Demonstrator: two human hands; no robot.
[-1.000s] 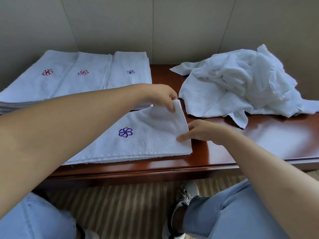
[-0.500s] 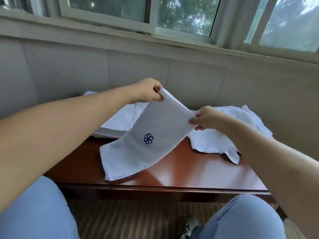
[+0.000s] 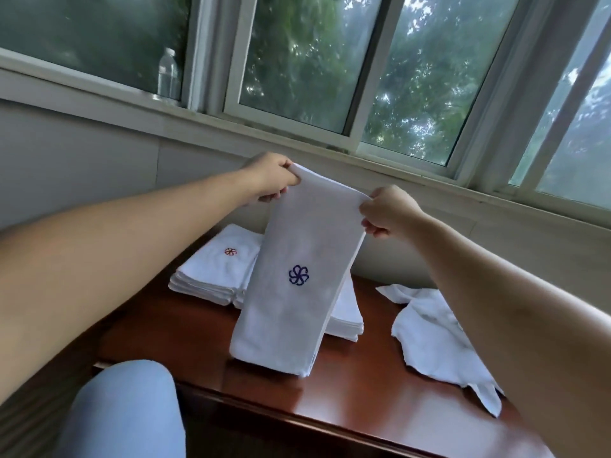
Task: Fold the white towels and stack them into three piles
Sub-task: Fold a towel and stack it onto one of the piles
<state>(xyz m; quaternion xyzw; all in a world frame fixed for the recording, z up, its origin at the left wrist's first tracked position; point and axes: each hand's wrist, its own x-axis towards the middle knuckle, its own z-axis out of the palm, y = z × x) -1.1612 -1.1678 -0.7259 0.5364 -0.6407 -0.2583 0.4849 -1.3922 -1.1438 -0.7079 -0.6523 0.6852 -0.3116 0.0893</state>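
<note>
Matt cloth towel [image 3: 297,276]; glossy wooden table [image 3: 363,385]

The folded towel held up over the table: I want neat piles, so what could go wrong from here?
1. The folded towel hangs only from pinches by the left hand and right hand at its top corners; a slip could let the layers fall open.
2. Its lower end sits close to the stacked towels; swinging it might knock them askew.
3. The unfolded towels lie near the table edge and could slide off.

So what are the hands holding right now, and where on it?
Both hold the folded towel by its top edge: the left hand grips one top corner, the right hand the other. It hangs down, blue flower facing the camera.
</note>
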